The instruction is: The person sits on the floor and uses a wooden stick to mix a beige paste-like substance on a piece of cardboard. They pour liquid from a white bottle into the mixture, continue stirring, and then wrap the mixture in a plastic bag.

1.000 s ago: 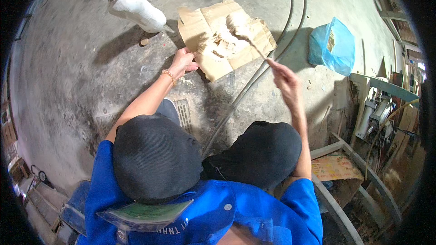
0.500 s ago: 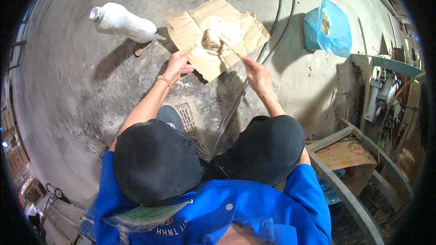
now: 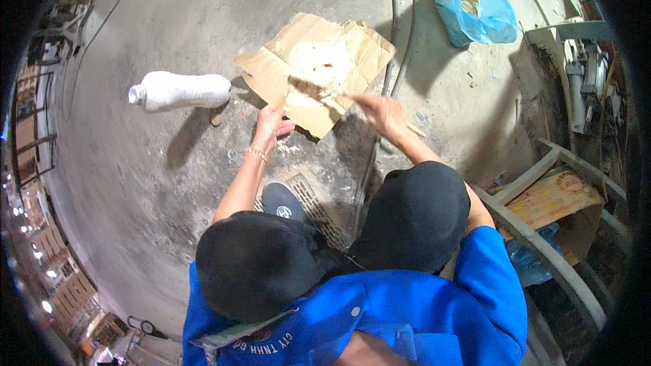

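A creased sheet of brown cardboard (image 3: 261, 64) lies on the floor before me, with a pale, wet-looking powdery heap (image 3: 322, 57) on its middle. My left hand (image 3: 272, 126) pinches the sheet's near left edge, thumb on top and the other fingers stretched beneath. From the right, my right hand (image 3: 384, 116) grips a thin stick-like tool (image 3: 333, 100), its far end in the near side of the heap; its exact kind is unclear. A white plastic bottle (image 3: 184, 90) without a cap is left of the sheet, a small round brown piece (image 3: 217, 120) beside it.
Dark hoses (image 3: 405, 47) run along the floor right of the sheet. Beyond them sits an open blue plastic bag (image 3: 478, 10) with tan material inside. A metal frame (image 3: 536, 264) with a cardboard box (image 3: 553, 203) stands at my right. A floor grate (image 3: 315, 207) lies by my shoe.
My right hand has drawn the tool to the near side of the heap, whose surface has shifted. My left hand keeps its hold on the cardboard. The whole view has tilted somewhat.
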### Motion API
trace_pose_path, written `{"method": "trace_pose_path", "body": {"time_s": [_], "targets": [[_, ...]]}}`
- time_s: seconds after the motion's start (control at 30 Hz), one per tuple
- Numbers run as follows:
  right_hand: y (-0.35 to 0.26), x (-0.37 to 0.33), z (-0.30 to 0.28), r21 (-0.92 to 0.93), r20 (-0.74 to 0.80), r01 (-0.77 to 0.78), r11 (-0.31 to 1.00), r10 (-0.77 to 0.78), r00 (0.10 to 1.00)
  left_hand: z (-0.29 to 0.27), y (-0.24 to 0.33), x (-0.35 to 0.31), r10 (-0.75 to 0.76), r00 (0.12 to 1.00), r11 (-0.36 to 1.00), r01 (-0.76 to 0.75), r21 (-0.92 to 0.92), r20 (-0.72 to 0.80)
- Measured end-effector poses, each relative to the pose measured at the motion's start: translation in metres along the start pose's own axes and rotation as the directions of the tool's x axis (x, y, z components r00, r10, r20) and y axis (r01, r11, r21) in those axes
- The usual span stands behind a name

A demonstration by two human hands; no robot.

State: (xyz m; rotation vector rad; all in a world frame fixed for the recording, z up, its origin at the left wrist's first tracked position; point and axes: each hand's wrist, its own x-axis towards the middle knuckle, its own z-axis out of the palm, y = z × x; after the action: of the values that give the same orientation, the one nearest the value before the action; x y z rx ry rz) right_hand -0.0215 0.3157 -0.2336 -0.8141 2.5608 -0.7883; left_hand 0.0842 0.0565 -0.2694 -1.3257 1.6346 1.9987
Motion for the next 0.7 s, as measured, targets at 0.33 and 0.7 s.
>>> {"method": "trace_pose_path", "body": {"time_s": [0.33, 0.7], "targets": [[0.029, -0.019, -0.013, 0.056, -0.159, -0.080, 0.995, 0.088, 0.983, -0.002, 0.003, -0.003, -0.008, 1.000, 1.000, 0.008, 0.019, -0.004], [0.031, -0.015, -0.008, -0.233, -0.095, 0.090, 0.968, -0.115, 0.989, -0.029, 0.002, -0.035, 0.114, 0.993, 0.994, -0.114, 0.004, -0.037]]}}
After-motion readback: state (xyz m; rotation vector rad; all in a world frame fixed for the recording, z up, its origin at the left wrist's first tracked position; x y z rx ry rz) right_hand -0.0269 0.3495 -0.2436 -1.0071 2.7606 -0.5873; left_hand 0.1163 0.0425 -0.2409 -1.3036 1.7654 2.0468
